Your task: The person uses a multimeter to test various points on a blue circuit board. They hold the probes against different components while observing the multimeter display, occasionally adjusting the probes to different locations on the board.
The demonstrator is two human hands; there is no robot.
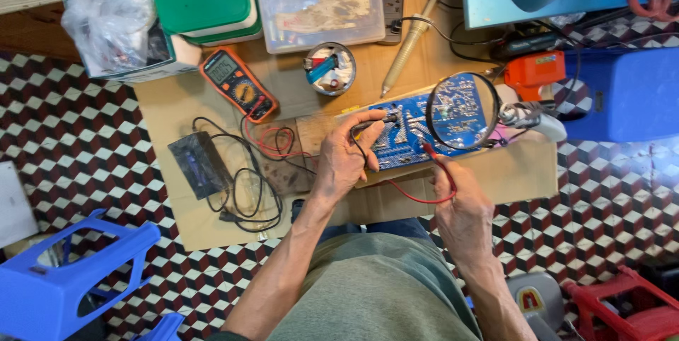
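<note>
Fingers [368, 120] of the left hand [343, 164] pinched the black probe [378, 121] — right hand [463, 210] gripped the red probe [433, 153]. Both tips needed steady contact on the blue circuit board [403, 139], multimeter [238, 84] at ten o'clock.

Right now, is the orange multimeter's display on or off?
Cannot tell. The multimeter lies face up on the cardboard, leads running toward the circuit board, but its grey display is too small to show any reading.

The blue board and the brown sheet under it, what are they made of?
The blue board looks like a hard circuit board: glossy blue coating with pale lines and small parts on it, probed by the left hand and right hand. The brown sheet looks like cardboard: matte tan, flat, with cut edges. Neither is certain from the look alone.
</note>
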